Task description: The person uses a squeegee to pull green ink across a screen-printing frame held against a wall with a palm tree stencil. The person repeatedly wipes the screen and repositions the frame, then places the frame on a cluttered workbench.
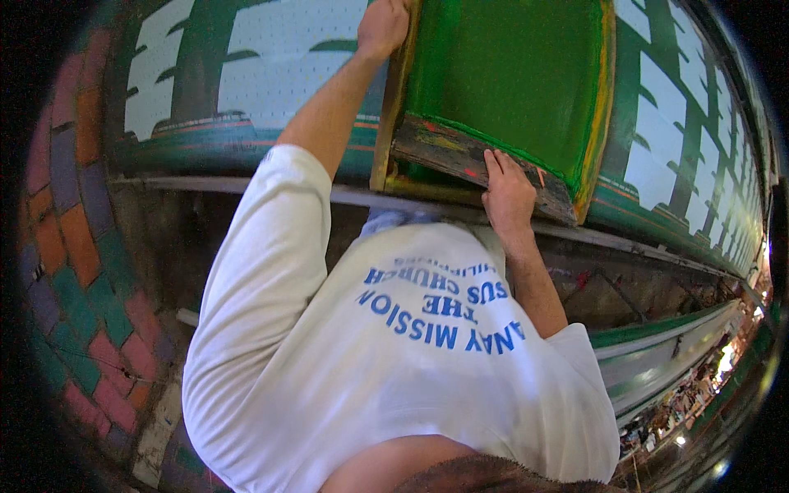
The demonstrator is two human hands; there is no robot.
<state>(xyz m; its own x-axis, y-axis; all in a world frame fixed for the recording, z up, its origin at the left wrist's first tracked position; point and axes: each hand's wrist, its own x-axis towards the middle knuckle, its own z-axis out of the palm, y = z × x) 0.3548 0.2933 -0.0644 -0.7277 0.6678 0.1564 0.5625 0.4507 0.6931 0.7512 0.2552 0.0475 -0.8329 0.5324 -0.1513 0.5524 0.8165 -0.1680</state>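
Note:
A wooden screen frame [606, 90] with green ink on its mesh [505, 74] lies at the upper middle over a long printed surface. My left hand [383, 29] is closed on the frame's left side near the top edge of the view. My right hand [508, 199] grips a dark, paint-stained wooden squeegee [436, 144] lying across the near end of the screen, fingers over its top. Green ink lines the squeegee's far edge.
The long table carries white-and-green printed sheets [275, 70] to both sides, with a rail [637, 242] along its near edge. Multicoloured floor bricks [82, 312] lie at left. A second long green-edged table [649, 353] and clutter show at lower right, behind my body.

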